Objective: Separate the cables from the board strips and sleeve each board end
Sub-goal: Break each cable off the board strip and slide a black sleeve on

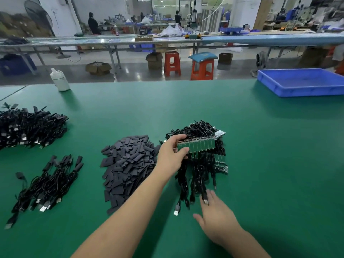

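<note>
1. Pile, far left (28, 125): cables, apparently finished; I cannot tell whether all are sleeved.
2. Sleeves (128, 164): loose heap at centre of the mat (260, 164), plenty unused.
3. Heap of strips (201, 146): cables still attached, most work left.
4. Bundle, near left (46, 183): sleeved ends showing, I judge done.
5. Strip (197, 145): my left hand (172, 155) pinches its end, lifted above the heap.
6. Plug (205, 199): my right hand (216, 218), fingers spread, touches it.

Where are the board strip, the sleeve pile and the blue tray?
board strip (197, 146), head view, middle of its green face
sleeve pile (128, 164), head view, centre of the heap
blue tray (305, 92), head view, near wall
</note>
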Available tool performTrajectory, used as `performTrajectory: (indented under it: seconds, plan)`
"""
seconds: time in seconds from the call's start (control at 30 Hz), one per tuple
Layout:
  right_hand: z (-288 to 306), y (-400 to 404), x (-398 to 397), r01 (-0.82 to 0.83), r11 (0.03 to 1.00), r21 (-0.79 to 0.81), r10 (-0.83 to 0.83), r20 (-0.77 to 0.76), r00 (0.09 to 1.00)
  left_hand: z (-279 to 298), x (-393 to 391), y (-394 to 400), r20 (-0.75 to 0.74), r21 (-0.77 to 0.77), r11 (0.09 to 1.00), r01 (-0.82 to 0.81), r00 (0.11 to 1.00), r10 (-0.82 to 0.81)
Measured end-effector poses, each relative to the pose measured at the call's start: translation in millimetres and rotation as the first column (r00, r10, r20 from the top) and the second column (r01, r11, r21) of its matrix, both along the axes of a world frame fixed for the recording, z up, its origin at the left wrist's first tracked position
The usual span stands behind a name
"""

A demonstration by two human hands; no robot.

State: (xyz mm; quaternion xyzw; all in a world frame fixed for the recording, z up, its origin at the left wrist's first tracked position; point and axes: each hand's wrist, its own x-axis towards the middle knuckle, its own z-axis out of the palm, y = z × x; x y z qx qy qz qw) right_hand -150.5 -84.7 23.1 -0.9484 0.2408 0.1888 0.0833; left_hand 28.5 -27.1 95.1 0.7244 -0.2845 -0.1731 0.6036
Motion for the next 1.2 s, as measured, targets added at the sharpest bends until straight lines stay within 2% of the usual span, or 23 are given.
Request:
performTrajectory:
  seconds: [0.03,0.07,0.13,0.2,0.27,0.3,0.33,0.43,0.5,0.57,0.77,0.9,1.0,1.1,1.2]
  plan:
    - [20,2,-1,-0.024,1.0,0.004,0.024,-0.032,0.999,-2,0,0,-0.003,-0.016,1.0,0.001,1.0,-0.001]
    - [40,1,-1,-0.032,0.999,0.009,0.032,0.013,0.999,-4,-1,-1,-0.007,-0.023,1.0,0.007,1.0,-0.007]
    - [84,-5,3,0.026,0.999,-0.027,-0.018,0.264,0.964,-10,-3,-2,-0.004,-0.022,0.999,0.031,1.0,-0.031]
    - [117,-18,10,0.145,0.975,-0.171,-0.019,0.582,0.813,-14,-8,-4,0.028,0.001,0.999,0.05,0.998,-0.05]
    - [135,-30,23,0.185,0.967,-0.176,0.019,0.772,0.636,-16,-13,-8,0.027,-0.018,0.997,0.08,0.996,-0.079]
    - [138,-35,31,0.151,0.976,-0.156,0.031,0.789,0.614,-16,-16,-10,0.004,-0.045,0.994,0.102,0.995,-0.102]
    - [139,-41,40,0.104,0.984,-0.142,0.044,0.771,0.635,-16,-20,-13,-0.019,-0.075,0.989,0.125,0.992,-0.127]
    - [129,-56,63,0.028,1.0,-0.007,-0.017,0.66,0.751,-16,-28,-18,-0.042,-0.13,0.98,0.15,0.987,-0.157]
    - [120,-64,70,0.056,0.988,0.143,-0.139,0.669,0.73,-18,-30,-19,-0.032,-0.148,0.984,0.099,0.994,-0.104]
    - [111,-70,72,0.093,0.972,0.217,-0.22,0.686,0.694,-20,-32,-19,-0.029,-0.164,0.986,0.03,0.999,-0.035]
    - [104,-79,78,0.05,0.978,0.201,-0.163,0.599,0.784,-24,-39,-21,-0.074,-0.179,0.984,-0.019,0.997,0.006]
    - [100,-79,80,0.075,0.981,0.178,-0.173,0.63,0.757,-24,-37,-23,0.118,0.044,0.986,-0.161,0.981,0.155]
    - [95,-79,79,0.101,0.984,0.148,-0.172,0.629,0.758,-25,-36,-23,0.272,0.17,0.973,-0.154,0.957,0.104]
    - [91,-78,84,0.136,0.984,0.113,-0.177,0.626,0.759,-29,-37,-26,0.323,0.205,0.952,-0.228,0.934,0.154]
    - [87,-77,89,0.163,0.985,0.049,-0.157,0.634,0.757,-31,-39,-33,0.301,0.198,0.94,-0.277,0.93,0.211]
